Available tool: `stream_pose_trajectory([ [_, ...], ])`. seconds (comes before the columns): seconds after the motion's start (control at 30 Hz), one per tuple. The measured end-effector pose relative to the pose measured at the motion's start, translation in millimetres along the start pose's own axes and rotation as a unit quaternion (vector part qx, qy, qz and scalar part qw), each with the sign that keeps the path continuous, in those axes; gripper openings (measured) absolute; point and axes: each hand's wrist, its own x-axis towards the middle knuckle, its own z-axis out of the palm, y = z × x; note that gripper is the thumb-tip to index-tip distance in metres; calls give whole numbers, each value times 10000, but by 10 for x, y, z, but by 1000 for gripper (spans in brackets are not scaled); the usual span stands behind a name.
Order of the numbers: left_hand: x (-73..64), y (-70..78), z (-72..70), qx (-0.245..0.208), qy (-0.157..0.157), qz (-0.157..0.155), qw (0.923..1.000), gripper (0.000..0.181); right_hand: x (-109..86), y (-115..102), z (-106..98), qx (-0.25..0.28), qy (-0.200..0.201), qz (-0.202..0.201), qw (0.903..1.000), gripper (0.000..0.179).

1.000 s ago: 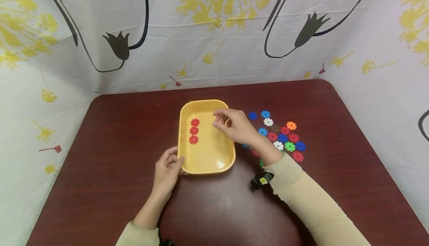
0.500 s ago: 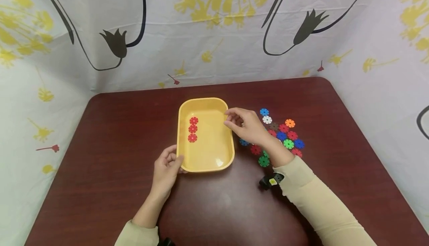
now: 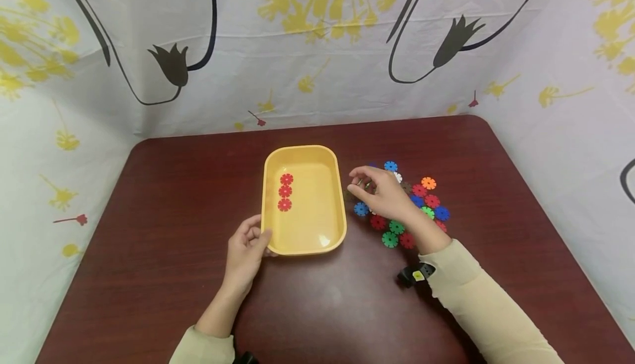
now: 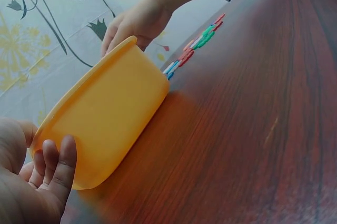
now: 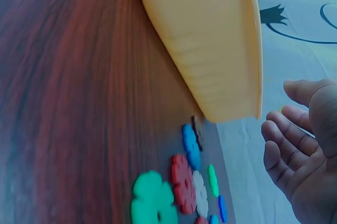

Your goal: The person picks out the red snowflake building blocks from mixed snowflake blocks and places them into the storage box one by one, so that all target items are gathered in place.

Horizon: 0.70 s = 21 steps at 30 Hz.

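Three discs lie in the tray, left of the disc cluster on the table.

Dark red wood-grained table, far corners rounded. White cloth walls from nine through twelve to three o'clock: grey tulips at ten and two, big yellow dandelion at twelve. Pale glare on table at six.

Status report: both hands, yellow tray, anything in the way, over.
Left hand gripping yellow tray at near-left corner. Right hand holding nothing, near loose discs. Three red discs inside. Tray top unobstructed.
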Motion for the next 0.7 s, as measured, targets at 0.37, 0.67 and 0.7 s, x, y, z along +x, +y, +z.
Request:
stream_pose_trajectory([
  [0.37,6,-5,-13,1,-12,23,10000,40,-113,84,-65,-137,-128,34,9998,28],
  [0.67,12,-11,-13,0,-46,-3,10000,40,-193,163,-64,-206,-213,-70,9995,24],
  [0.7,12,-12,-14,-4,-47,-1,10000,40,-203,168,-65,-235,-231,-58,9994,24],
])
